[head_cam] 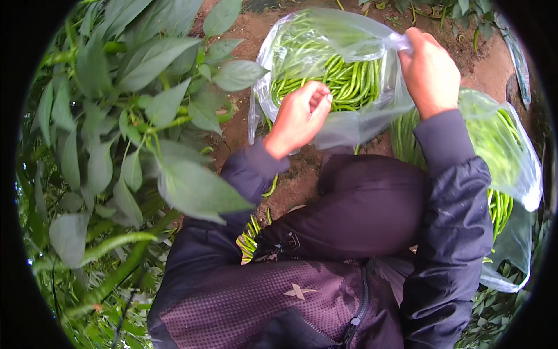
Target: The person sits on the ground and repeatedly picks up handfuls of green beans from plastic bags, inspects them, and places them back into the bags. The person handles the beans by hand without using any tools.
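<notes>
A clear plastic bag point(368, 126) full of long green chili peppers point(348, 83) lies on the soil before me. My right hand point(429, 67) grips the bag's gathered upper edge at its right side. Over the bag's near left part is my left hand point(303, 115), its fingers curled with thumb and fingertips close together; whether anything thin is pinched between them cannot be told. The peppers show through the film and in the bag's opening.
Leafy pepper plants point(130, 109) crowd the left side, reaching over my left sleeve. At the right stands another clear bag point(501, 152) of green peppers. Loose peppers point(248, 240) lie by my leg on the brown soil point(296, 183). More plastic film point(518, 65) is at the upper right.
</notes>
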{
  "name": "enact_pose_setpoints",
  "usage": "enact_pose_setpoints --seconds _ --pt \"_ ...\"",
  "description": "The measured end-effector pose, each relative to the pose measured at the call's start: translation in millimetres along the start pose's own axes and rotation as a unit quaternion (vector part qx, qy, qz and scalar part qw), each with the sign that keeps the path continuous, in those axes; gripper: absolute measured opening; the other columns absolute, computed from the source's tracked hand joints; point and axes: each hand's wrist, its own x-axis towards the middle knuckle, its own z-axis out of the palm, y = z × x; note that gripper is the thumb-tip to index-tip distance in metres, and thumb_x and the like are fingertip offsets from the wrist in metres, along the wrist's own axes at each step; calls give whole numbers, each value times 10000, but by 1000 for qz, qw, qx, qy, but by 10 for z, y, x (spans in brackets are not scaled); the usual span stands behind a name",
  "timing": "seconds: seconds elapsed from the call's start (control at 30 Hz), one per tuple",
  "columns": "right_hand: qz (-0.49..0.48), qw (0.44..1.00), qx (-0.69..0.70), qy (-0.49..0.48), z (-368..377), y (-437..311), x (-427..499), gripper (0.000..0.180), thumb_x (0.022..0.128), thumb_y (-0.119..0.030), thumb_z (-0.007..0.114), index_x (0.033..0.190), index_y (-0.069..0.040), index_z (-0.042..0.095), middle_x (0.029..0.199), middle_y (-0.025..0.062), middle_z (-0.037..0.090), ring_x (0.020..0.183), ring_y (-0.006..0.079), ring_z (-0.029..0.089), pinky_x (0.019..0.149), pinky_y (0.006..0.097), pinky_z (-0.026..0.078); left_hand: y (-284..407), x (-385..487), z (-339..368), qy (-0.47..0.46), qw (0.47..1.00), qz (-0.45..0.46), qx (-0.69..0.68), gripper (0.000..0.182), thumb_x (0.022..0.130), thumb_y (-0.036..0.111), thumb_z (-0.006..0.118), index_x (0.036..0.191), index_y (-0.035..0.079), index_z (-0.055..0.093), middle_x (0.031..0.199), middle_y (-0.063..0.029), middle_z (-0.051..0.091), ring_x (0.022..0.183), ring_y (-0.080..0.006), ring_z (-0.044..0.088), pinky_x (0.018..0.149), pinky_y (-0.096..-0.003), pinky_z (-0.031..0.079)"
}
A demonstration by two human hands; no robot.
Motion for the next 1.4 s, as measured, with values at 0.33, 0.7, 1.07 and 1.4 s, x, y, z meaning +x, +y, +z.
enact_pose_setpoints --seconds 0.33,0.7,1.07,1.4 --pt "122 871 461 118 -162 -105 153 306 1067 -272 613 1136 -5 745 933 50 746 745 72 633 671 226 498 -1459 2602 516 -5 847 228 481 552 825 90 708 1339 -28 546 1347 -237 584 1263 -402 572 1068 -469 491" --pt "245 816 507 129 -233 -127 172 329 1095 -258 566 1223 11 706 901 63 736 734 79 607 696 210 468 -1417 3465 396 -264 807 102 518 742 670 162 880 1320 5 558 1267 -262 661 1242 -410 613 1035 -456 502" --pt "246 824 494 127 -220 -171 156 346 1105 -276 541 1241 -1 699 897 39 733 730 66 583 694 217 454 -1735 3253 478 -81 825 139 542 734 721 301 864 1339 31 573 1245 -215 687 1145 -389 671 982 -484 539" --pt "239 821 499 139 -237 -137 178 316 1103 -257 543 1207 -8 708 877 25 704 734 60 565 732 220 451 -1794 3119 499 -48 797 299 522 476 688 152 833 1103 57 620 1008 -172 685 994 -365 686 850 -477 553"
